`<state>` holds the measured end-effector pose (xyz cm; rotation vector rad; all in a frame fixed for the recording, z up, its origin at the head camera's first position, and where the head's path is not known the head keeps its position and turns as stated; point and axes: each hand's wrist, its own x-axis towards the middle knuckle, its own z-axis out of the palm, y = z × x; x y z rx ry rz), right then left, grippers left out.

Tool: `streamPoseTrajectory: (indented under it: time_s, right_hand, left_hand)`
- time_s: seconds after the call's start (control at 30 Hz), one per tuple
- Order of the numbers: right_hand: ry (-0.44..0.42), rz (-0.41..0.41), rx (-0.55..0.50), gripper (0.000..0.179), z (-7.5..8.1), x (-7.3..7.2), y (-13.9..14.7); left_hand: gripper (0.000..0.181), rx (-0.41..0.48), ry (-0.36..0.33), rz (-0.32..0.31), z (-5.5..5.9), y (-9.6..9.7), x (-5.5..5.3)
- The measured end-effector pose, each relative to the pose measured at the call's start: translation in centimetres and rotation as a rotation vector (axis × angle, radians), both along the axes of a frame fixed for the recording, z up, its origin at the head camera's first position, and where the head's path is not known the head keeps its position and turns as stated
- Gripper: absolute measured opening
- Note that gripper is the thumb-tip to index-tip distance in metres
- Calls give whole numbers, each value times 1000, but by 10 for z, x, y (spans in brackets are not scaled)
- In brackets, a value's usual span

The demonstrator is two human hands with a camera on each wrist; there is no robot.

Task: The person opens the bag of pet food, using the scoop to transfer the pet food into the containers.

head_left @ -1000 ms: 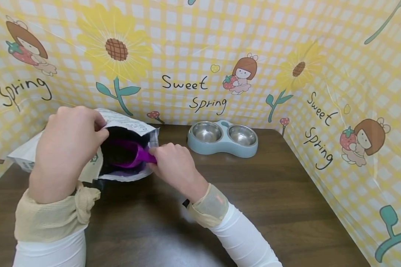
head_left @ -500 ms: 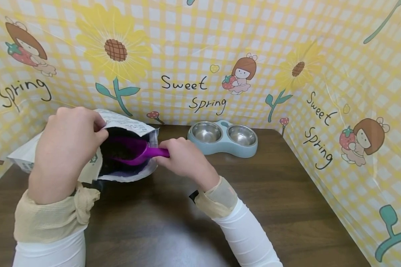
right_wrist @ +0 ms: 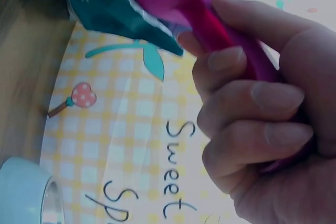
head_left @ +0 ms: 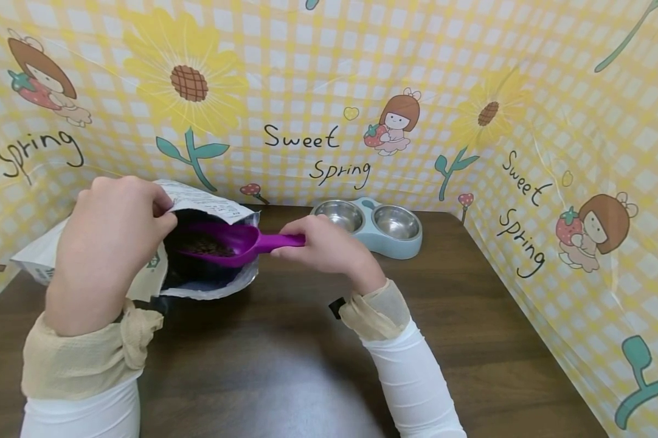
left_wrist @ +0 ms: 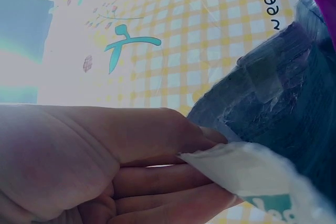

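Observation:
A purple scoop (head_left: 247, 243) lies partly inside the mouth of an open bag (head_left: 214, 293), with small brown pellets (head_left: 211, 243) in its bowl. My right hand (head_left: 329, 246) grips the scoop's handle; in the right wrist view, fingers (right_wrist: 247, 98) curl round it. My left hand (head_left: 110, 249) pinches the near-left edge of the bag's opening between thumb and fingers, as the left wrist view also shows. The bag's outside is partly white with print, its inside dark. How full the bag is cannot be seen.
A light blue double pet bowl (head_left: 391, 246) with two steel dishes stands at the back of the brown wooden table (head_left: 285, 377). My right hand partly covers its left dish in the head view. A yellow checked cloth (head_left: 318, 61) with printed flowers rises behind and at both sides.
My right hand has drawn the scoop rightward and slightly up, so more of it shows outside the bag and pellets are visible in it. The left hand keeps its hold on the bag.

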<state>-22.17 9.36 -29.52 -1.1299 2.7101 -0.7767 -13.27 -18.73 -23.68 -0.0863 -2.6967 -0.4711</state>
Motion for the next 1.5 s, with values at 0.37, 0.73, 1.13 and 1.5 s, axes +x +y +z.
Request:
streamPoseTrajectory:
  time_s: [0.37, 0.73, 1.13, 1.5]
  right_hand:
    - [-49, 27, -19, 20, 1, -14, 20]
    - [-92, 57, -107, 14, 0, -25, 46]
    - [-177, 32, -161, 20, 1, -36, 78]
    - [-139, -84, -111, 31, 3, -40, 111]
  left_hand:
    - [17, -16, 3, -3, -1, -1, -1]
    - [18, -9, 6, -5, -1, -1, -1]
    - [17, 1, 6, -5, -1, -2, 0]
    - [18, -1, -13, 3, 1, 0, 0]
